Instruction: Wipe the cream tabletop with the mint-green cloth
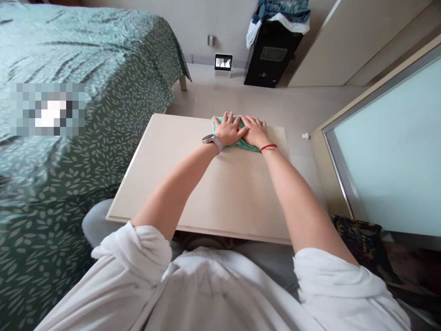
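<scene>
A wrinkly green cloth (245, 145) lies at the far edge of the smooth, flat desk (172, 179); the left grip (228, 132) and right grip (254, 131) rest on it, fingers spread; a leafy bedsheet (103, 105) hangs left of the desk.

We wear a loose white cloth shirt (213, 294) with bunched, rolled-up sleeves (141, 246) and pale grey-blue trousers (95, 226). Our left wrist (210, 151) carries a round, silver-cased watch (208, 138) on a pale lilac strap (217, 145); our right wrist (270, 157), a thin red cord bracelet (268, 147).
</scene>
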Demonstrator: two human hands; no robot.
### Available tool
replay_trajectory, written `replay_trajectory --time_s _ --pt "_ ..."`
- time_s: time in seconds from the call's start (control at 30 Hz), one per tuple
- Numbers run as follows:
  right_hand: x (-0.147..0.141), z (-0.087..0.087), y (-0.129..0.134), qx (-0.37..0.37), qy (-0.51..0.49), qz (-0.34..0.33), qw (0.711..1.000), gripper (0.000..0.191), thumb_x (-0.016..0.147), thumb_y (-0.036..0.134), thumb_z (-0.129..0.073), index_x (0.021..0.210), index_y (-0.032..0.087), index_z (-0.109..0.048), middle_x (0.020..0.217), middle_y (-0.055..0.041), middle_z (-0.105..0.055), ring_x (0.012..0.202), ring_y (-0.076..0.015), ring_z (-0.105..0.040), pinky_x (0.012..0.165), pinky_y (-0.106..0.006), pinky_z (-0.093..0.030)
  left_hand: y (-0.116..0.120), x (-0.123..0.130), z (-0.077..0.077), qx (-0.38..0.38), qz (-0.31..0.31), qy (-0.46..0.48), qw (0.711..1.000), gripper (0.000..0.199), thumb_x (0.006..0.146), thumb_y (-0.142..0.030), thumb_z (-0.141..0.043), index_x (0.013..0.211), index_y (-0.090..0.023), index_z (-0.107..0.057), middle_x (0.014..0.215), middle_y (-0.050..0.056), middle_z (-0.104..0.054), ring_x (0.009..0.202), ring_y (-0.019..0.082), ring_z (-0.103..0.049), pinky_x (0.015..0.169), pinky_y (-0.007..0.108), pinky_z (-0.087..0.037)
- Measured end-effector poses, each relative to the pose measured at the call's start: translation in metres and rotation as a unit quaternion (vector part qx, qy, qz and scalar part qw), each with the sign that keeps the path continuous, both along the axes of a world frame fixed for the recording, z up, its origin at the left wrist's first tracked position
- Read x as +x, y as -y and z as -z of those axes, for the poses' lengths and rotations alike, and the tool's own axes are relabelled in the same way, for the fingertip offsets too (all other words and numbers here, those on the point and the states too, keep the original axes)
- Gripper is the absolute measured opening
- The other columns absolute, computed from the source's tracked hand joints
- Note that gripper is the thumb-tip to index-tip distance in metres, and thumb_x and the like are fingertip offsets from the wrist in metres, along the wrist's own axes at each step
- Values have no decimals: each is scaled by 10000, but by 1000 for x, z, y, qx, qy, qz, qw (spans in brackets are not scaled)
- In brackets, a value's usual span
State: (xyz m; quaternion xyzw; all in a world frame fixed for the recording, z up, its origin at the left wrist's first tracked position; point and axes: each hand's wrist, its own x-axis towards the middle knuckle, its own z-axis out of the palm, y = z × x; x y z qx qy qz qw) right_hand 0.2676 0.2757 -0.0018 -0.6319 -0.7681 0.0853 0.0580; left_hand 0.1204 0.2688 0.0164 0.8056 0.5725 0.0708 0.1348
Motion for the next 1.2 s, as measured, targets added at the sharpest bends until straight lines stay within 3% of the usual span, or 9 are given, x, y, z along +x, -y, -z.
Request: replay_trajectory --time_s 0.13,0.23,0.4,0.53,0.7,0.9,1.07,1.2 --pt "54 7 13 15 23 44 999 700 1177 475 -326 1820 215 -425 1887 -189 -388 1732 -425 -343 1371 -764 -270 10 48 -3 -11 46 -6 999 740 1186 -474 -357 1841 -130 -328 1922 219 -199 1802 438 -147 1391 834 -96" --pt "76 15 34 18 27 99 995 714 1184 526 -289 1829 242 -404 1916 -191 -314 1761 -439 -276 1330 -798 -319 21 69 -3 -4 89 -1 996 733 1189 -476 -371 1843 -147 -327 1924 213 -194 1808 419 -133 1396 824 -103" --pt "79 26 92 17 -6 216 976 745 1167 568 -340 1823 223 -405 1927 -235 -248 1736 -481 -312 1259 -810 -424 45 78 7 7 199 6 980 767 1176 -551 -404 1835 -160 -357 1922 213 -196 1804 436 -142 1393 818 -127" --pt "60 24 123 12 24 258 966 756 1167 552 -359 1824 180 -392 1904 -280 -275 1712 -514 -344 1249 -813 -426 53 65 18 13 260 24 965 775 1165 -588 -397 1833 -195 -375 1914 207 -229 1800 431 -167 1396 800 -129" --pt "-2 11 102 -11 47 223 974 754 1173 460 -348 1844 119 -330 1916 -295 -223 1755 -537 -237 1290 -856 -311 31 6 20 1 238 28 971 751 1158 -529 -431 1828 -193 -390 1920 196 -210 1805 410 -159 1420 738 -111" --pt "-124 -3 49 -12 -6 103 995 751 1135 313 -376 1856 118 -300 1933 -264 -190 1778 -534 -170 1329 -888 -159 9 -123 11 -5 104 11 994 706 1180 -487 -388 1831 -213 -384 1939 154 -178 1816 380 -111 1431 695 -84" --pt "-224 -12 50 -10 -27 15 999 733 1126 272 -373 1840 108 -342 1932 -246 -218 1783 -515 -183 1360 -872 -125 38 -224 7 -1 -1 -11 1000 709 1171 -446 -330 1835 -196 -343 1946 132 -169 1820 361 -109 1430 726 -123" --pt "-261 -16 67 -14 -38 -91 995 732 1127 288 -409 1834 105 -352 1936 -237 -210 1790 -501 -169 1387 -833 -129 80 -263 13 21 -81 -28 996 745 1151 -505 -327 1828 -195 -338 1935 177 -193 1809 430 -132 1381 790 -222"
